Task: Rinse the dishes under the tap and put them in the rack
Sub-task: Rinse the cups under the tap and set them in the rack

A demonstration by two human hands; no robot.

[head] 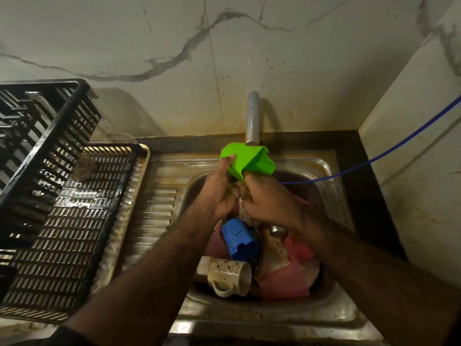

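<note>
A bright green plastic cup (249,159) is held tilted just under the steel tap spout (252,118), above the sink (326,171). My left hand (219,188) grips its left side with fingers over the wall. My right hand (269,196) holds its lower end from the right. Below my hands the basin holds a blue cup (237,238), a cream patterned mug (229,275) lying on its side, pink plastic dishes (282,280) and another patterned cup (247,216), partly hidden. The black slatted rack (74,221) stands to the left on a tray.
A second black crate (42,116) leans over the rack's far left part. A ribbed steel drainboard (154,211) lies between rack and basin. A blue hose (389,151) runs from the right wall into the sink. Marble walls close the back and right.
</note>
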